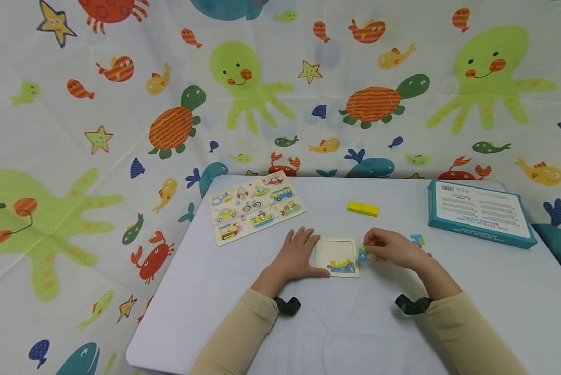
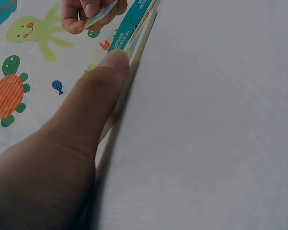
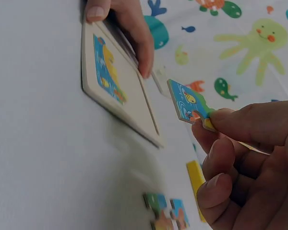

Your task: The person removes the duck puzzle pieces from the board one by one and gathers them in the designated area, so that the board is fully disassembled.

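A small square wooden puzzle tray [image 1: 329,249] lies on the white table, with a strip of joined picture pieces [image 1: 342,266] along its near side. My left hand [image 1: 298,255] rests at the tray's left side, fingers spread and thumb on the lower left rim. Just past the tray's right edge, my right hand [image 1: 392,249] pinches a jigsaw piece [image 3: 186,100] between thumb and index finger. The piece shows a yellow duck on blue water with some green, and it is held tilted above the table. Loose puzzle pieces [image 1: 417,240] lie behind my right hand, partly hidden by it.
A wooden board with vehicle pictures [image 1: 243,219] lies at the back left. Behind the tray is a yellow block [image 1: 362,208]. A teal and white box [image 1: 482,213] sits at the back right. A curtain with sea animals [image 1: 271,146] hangs behind the table.
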Motion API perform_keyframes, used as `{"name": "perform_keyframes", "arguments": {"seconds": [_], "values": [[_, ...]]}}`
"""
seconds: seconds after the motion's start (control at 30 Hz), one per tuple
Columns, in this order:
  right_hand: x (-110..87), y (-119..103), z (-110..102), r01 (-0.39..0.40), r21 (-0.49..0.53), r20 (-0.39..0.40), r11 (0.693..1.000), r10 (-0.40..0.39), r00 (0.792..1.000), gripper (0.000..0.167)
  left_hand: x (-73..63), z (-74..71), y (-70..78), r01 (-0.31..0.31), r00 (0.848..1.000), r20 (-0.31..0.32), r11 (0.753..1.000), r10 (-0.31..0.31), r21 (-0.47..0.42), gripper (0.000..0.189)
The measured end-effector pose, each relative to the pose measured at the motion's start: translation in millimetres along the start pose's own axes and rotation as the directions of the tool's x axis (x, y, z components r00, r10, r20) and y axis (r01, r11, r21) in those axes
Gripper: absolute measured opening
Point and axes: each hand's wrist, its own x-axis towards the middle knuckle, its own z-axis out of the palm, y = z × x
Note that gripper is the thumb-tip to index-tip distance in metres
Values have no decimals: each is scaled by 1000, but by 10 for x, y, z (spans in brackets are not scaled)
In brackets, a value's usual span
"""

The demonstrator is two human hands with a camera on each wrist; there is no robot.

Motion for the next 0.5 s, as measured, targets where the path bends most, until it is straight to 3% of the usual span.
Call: {"name": "perform_keyframes", "arguments": {"seconds": [0.5], "values": [[-211,277,-136,-27,-37,28,999,28,999,15,3,-2,10,0,1000,-9,1000,0,10,111]]}}
